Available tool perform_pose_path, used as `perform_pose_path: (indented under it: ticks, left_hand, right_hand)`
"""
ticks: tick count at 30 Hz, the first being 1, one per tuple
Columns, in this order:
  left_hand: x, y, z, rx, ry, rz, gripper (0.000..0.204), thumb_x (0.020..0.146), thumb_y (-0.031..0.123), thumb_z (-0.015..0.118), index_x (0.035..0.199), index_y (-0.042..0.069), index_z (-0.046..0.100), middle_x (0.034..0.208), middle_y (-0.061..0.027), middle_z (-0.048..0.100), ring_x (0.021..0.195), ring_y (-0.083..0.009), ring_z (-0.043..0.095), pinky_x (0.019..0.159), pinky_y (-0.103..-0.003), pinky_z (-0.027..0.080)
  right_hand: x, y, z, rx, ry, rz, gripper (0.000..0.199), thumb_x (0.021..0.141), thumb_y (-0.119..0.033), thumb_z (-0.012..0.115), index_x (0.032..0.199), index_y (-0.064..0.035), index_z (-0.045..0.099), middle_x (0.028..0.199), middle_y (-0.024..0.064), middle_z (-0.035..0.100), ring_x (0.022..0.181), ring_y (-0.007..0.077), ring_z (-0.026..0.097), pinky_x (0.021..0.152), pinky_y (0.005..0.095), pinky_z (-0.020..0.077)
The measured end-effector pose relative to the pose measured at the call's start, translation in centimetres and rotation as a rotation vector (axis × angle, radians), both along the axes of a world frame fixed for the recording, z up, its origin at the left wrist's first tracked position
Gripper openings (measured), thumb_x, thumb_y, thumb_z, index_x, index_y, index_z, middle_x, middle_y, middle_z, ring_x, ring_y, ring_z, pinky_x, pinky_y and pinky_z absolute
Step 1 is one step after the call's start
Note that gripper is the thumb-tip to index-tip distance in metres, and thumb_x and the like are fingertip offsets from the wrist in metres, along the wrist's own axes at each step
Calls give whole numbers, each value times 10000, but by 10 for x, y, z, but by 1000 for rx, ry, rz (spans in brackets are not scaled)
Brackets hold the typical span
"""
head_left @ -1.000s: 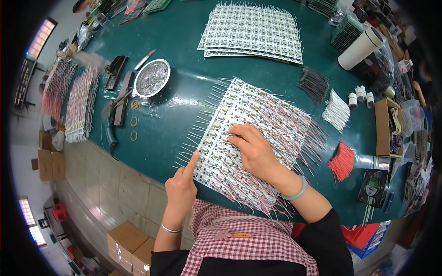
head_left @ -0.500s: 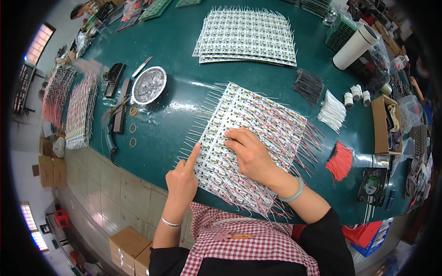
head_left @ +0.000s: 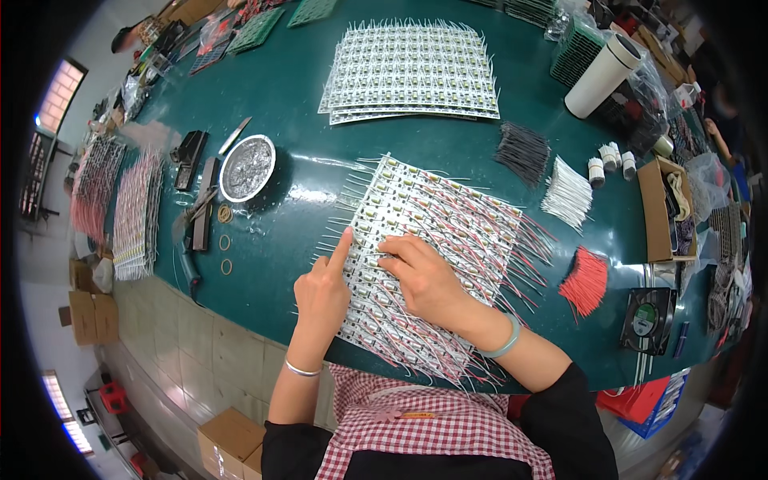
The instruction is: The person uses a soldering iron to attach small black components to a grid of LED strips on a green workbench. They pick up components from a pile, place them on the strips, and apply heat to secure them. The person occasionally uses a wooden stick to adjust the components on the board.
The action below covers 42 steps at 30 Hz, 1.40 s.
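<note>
A white circuit board panel (head_left: 382, 214) lies aslant on the bench in front of me. Rows of small components and many thin red and white wires cover it, and white wires stick out past its left edge. My left hand (head_left: 324, 284) is at that edge, index finger stretched along the board and the other fingers curled, with nothing visible in it. Over the middle of the panel, my right hand (head_left: 428, 280) has its fingers bent together in a pinch on the board surface. What sits between those fingertips is too small or hidden to make out.
Stacked wired panels (head_left: 412, 76) lie at the back. To the left are a metal bowl (head_left: 269, 180), a knife (head_left: 234, 136) and rubber bands (head_left: 226, 266). Black wires (head_left: 522, 154), white wires (head_left: 568, 194), red wires (head_left: 583, 282), a white flask (head_left: 602, 77) and a small fan (head_left: 646, 320) stand right.
The whole view has shifted slightly. My left fingertip sits further up along the panel's left edge. My right hand stays over the panel, its fingers still pinched.
</note>
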<state>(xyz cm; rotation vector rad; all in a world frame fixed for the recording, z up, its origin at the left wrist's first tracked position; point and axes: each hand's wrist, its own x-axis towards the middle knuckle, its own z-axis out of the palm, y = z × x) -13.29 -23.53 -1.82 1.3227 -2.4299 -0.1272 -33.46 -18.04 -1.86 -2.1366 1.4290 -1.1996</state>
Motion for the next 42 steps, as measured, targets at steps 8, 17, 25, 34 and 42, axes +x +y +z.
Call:
perform_pose_path:
  ticks: [8, 17, 25, 34, 42]
  left_hand:
    - [-6, -4, 1, 23, 214, -95, 686, 796, -77, 599, 1430, 183, 574, 673, -103, 583, 527, -272, 590, 497, -391, 474]
    - [-10, 3, 16, 92, 346, -152, 653, 813, -102, 579, 1421, 136, 575, 758, -129, 643, 593, -297, 625, 538, -396, 497]
    - [-5, -12, 11, 248, 250, 8, 529, 899, -81, 533, 1384, 120, 607, 973, -251, 696, 720, -317, 679, 683, -369, 541]
    - [-16, 1, 28, 168, 642, -101, 509, 913, -88, 502, 1384, 74, 606, 825, -102, 705, 617, -121, 557, 584, -289, 471]
    - [26, 26, 15, 339, 678, 253, 434, 965, -52, 493, 1376, 37, 600, 1129, -193, 720, 639, -106, 535, 621, -259, 482]
  right_hand:
    - [0, 0, 0, 22, -23, 8, 297, 716, 82, 602, 1008, 42, 641, 1162, 153, 600, 1128, 342, 577, 1035, 463, 466]
    - [0, 0, -1, 12, -4, 3, 302, 716, 83, 601, 1012, 37, 638, 1166, 152, 601, 1140, 342, 576, 1045, 470, 463]
    - [1, -1, 0, 18, 7, 10, 293, 728, 76, 591, 1014, 38, 641, 1168, 155, 603, 1142, 339, 574, 1051, 462, 460]
    - [-1, -1, 2, 52, 7, 31, 294, 736, 78, 593, 1022, 36, 647, 1188, 170, 599, 1144, 350, 571, 1026, 460, 466]
    - [-28, -47, 53, -54, 33, -115, 241, 812, 77, 611, 1022, -19, 678, 1163, 173, 587, 1079, 361, 568, 903, 449, 495]
